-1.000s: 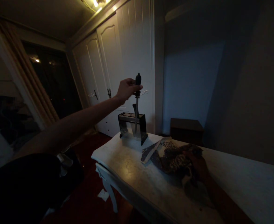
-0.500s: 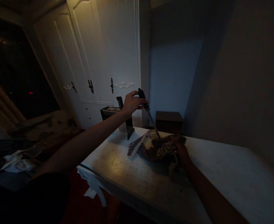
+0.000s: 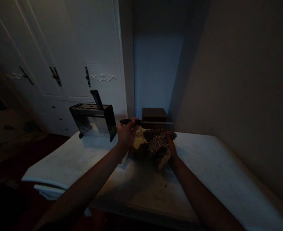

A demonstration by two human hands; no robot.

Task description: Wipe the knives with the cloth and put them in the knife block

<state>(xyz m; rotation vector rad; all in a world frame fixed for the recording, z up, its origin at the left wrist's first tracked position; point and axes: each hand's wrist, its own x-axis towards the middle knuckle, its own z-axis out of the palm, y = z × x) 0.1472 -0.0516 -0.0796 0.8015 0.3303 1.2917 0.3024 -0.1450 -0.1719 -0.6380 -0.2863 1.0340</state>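
My left hand (image 3: pixel 125 133) grips the black handle of a slim knife (image 3: pixel 146 122), held level with its blade pointing right over a patterned cloth (image 3: pixel 151 144). My right hand (image 3: pixel 171 146) presses on the right side of that cloth, which lies bunched on the pale table (image 3: pixel 83 160). A knife block (image 3: pixel 93 120) with a clear front stands to the left of my left hand, with one dark handle (image 3: pixel 97 99) sticking up from it.
White wardrobe doors (image 3: pixel 59 48) with dark handles rise behind the table. A small dark box (image 3: pixel 154 114) sits at the far edge by the wall. The room is dim. Dark floor lies to the left.
My left hand drew the knife up out of the block, swung it right and down, and now holds it flat over the cloth. The view has turned right and down.
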